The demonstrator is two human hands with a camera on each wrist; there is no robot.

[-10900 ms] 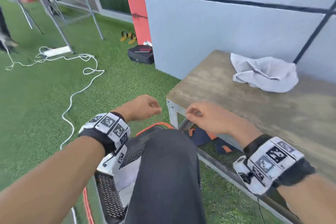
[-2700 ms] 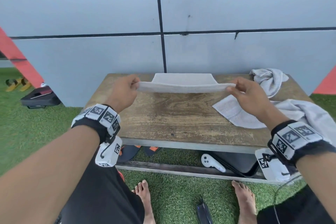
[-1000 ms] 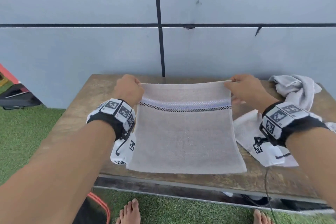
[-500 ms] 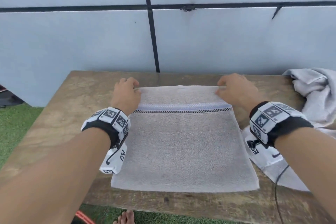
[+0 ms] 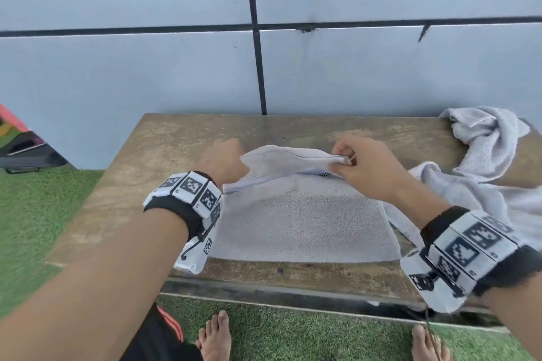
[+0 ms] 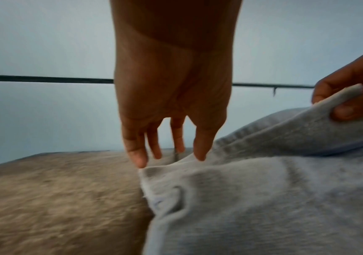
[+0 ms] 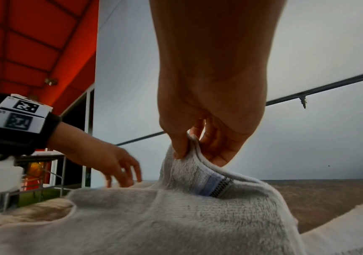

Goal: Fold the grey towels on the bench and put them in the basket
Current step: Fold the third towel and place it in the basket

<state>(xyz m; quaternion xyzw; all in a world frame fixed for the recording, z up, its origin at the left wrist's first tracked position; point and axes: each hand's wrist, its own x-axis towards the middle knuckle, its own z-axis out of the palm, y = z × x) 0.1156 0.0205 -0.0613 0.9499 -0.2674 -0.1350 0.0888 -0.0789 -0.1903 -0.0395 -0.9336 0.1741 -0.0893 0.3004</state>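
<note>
Each bare forearm wears a black wristband (image 5: 179,211) ringed with white tiles printed with black square codes. A white camera block (image 5: 195,252) with a small code sticker hangs under each band. The feet (image 5: 215,337) are bare; dark shorts with an orange stripe (image 5: 171,328) show.

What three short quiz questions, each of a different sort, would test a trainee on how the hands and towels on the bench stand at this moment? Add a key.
1. True or false: the right hand pinches a corner of the spread towel.
2. Multiple choice: the left hand's fingers are (A) curled tight round the towel, (B) fairly straight, tips at its far edge, (C) flat on the wall.
3. Fill in: the crumpled towels lie at the ____ end of the bench.

Key: 1 true; 2 B; 3 right.
</note>
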